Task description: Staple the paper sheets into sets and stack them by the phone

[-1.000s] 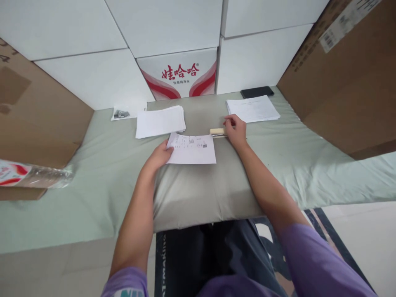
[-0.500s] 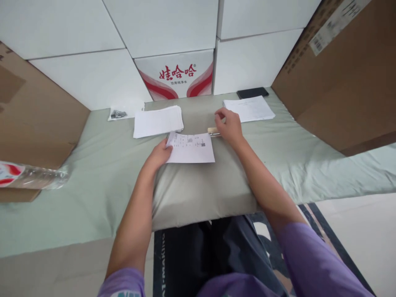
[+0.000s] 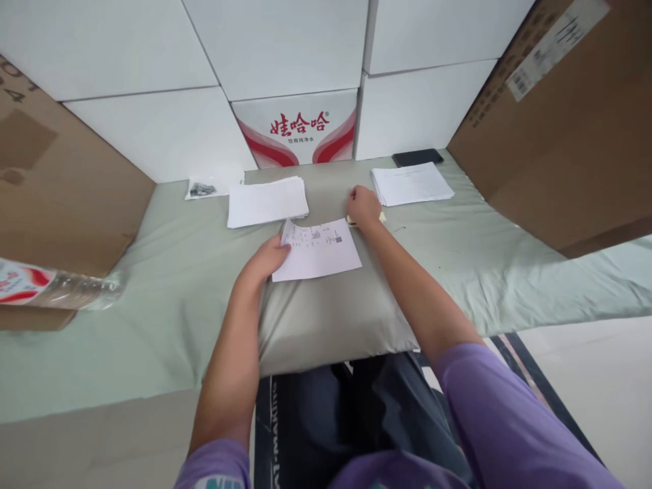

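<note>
My left hand [image 3: 268, 258] is closed on the left edge of a printed paper sheet [image 3: 320, 255], thumb on top. The sheet bears small text and a square code, and its upper left corner curls up. My right hand [image 3: 363, 205] is closed, fingers curled down, just beyond the sheet's right upper corner. Whatever its fingers hold is hidden. Beneath that hand a cream-coloured object [image 3: 382, 217] shows only in part. Behind the sheet lies a stack of white papers [image 3: 267, 202]. To the right of my right hand is a second paper stack [image 3: 412, 184].
A black phone [image 3: 418, 157] lies behind the right stack. A clear bag with dark metal pieces [image 3: 202, 188] sits at the back left. White cartons [image 3: 300, 129] wall the back; brown cartons [image 3: 570, 149] flank the sides. A plastic bottle [image 3: 76, 288] lies at left.
My right hand has moved slightly left, its fingers curling down over the cream-coloured object. The sheet in my left hand has tilted, its near edge lower. The view has shifted a little.
</note>
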`<state>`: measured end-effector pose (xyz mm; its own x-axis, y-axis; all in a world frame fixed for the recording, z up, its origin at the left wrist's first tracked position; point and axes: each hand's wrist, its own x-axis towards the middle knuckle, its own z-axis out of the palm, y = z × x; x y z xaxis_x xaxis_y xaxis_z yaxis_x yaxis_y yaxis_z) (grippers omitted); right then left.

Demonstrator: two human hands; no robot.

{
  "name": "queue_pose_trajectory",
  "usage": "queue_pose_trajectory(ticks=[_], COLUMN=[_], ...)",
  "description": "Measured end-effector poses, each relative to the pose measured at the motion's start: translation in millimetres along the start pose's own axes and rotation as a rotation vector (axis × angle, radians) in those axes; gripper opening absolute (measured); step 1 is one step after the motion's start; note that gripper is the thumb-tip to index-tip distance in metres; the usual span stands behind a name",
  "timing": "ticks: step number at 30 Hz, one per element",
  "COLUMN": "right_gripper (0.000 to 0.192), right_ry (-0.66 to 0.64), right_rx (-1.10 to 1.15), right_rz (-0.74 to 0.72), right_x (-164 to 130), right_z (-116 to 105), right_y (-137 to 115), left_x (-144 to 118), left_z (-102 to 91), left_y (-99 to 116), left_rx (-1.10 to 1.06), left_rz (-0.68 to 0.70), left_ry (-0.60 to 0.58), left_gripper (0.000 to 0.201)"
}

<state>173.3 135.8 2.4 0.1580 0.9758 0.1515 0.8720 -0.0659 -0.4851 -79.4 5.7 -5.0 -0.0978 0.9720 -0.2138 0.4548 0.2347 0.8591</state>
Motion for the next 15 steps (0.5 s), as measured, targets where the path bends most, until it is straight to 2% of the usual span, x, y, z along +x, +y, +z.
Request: queue_pose_trajectory(ticks=[3,15], right_gripper=[0.03,0.022], right_ry=[0.001,0.032], right_rx=[0.01,0.158], right_rz=[0.031,0.087], right_x=[0.4,4.1], right_z=[-0.9,-13.4], right_y=[-0.6,-0.9], left_x=[-6.6,-17.8], left_z=[0.7,5.2], left_y=[8.5,22.1], left_rx=[-0.047,-0.104], left_rz=[-0.037,-0.063], left_ry=[-0.075,-0.101], left_gripper=[0.045,0.046])
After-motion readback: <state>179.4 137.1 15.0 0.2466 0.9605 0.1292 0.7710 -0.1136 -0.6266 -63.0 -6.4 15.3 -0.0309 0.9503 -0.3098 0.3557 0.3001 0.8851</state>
